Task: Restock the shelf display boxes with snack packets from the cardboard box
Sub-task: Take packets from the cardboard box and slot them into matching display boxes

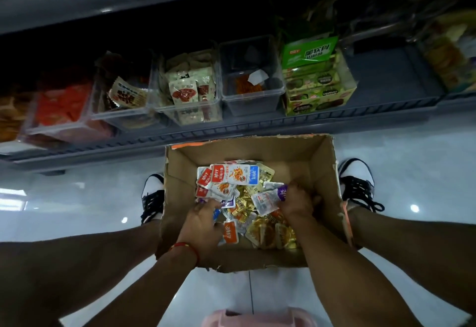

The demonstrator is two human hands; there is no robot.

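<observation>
Both hands dig in the cardboard box (319, 161) at 6 o'clock. The right hand (298, 201) grips a purple packet (268, 200); the left hand (202, 219) presses curled fingers among snack packets (231, 179), sorting for display boxes (251, 97) at 12 o'clock.

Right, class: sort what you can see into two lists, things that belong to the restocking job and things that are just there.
Part of the job:
cardboard box
snack packets
purple-tipped packet, held in right hand
left hand, among the packets
clear shelf bins
green display box

Just there:
black-laced shoes
pink object
tiled floor
</observation>
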